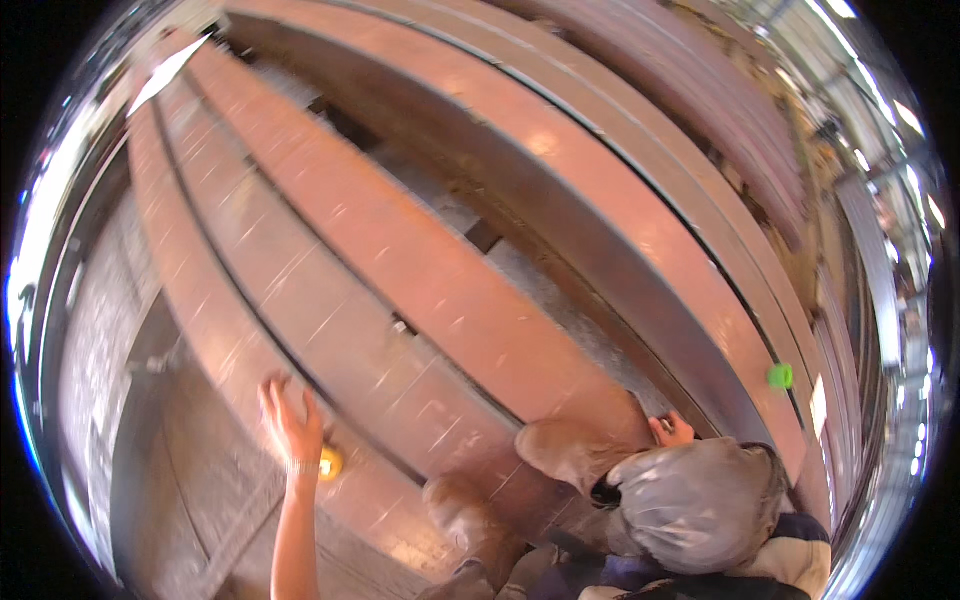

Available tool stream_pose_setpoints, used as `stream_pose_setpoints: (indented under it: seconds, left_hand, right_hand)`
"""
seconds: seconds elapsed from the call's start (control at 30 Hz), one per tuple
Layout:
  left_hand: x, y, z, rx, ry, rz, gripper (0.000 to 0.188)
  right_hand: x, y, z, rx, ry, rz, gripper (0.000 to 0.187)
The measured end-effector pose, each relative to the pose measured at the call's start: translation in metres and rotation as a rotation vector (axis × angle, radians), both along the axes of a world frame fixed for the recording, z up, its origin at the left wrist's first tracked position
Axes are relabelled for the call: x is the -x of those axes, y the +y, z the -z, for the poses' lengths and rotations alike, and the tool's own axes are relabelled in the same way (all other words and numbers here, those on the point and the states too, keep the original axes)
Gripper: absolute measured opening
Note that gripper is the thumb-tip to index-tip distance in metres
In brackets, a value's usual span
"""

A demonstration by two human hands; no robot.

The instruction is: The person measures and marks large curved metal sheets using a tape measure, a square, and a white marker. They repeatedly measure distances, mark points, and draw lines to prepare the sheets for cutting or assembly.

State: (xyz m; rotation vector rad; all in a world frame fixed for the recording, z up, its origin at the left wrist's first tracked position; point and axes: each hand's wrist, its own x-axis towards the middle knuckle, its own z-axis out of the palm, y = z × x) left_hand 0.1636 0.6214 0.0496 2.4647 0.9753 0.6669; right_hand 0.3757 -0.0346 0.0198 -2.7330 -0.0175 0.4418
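Note:
My left hand (292,425) is over the outer edge of the leftmost reddish-brown steel beam (205,320), its fingers spread. A small round yellow thing with a pale centre (330,463) lies on the beam beside that wrist. Over to the right, my right hand (674,430) is at the edge of another reddish beam (480,290), by the deep gap. Its fingers are curled, with a small pale spot between them that I cannot make out. Grey cloth (700,505) hides the rest of that hand and arm.
Brown boots (565,448) stand on the beams. Long beams run side by side, with a deep gap (530,270) between two groups. A small green piece (780,376) sits on a right-hand beam. A white sheet (168,75) lies at the far left end. Grey floor (190,490) shows at left.

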Motion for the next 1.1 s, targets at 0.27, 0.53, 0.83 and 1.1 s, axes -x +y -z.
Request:
stream_pose_setpoints:
  seconds: [0.27,0.53,0.83,1.1]
  left_hand:
    - [-0.173,0.063,-0.129,-0.045,-0.397,0.043,0.019]
    - [-0.351,0.094,-0.194,0.019,-0.492,0.123,0.012]
    - [-0.337,-0.055,-0.085,0.435,-0.286,0.634,0.024]
    - [-0.298,-0.155,-0.187,0.583,-0.380,1.104,0.043]
  right_hand:
    - [-0.006,0.008,0.002,0.042,0.090,-0.084,0.037]
    - [-0.029,0.014,-0.007,0.061,-0.010,-0.031,0.029]
    - [-0.078,0.087,-0.140,-0.057,-0.193,-0.115,0.020]
    - [-0.115,0.211,-0.263,-0.156,-0.189,-0.442,0.029]
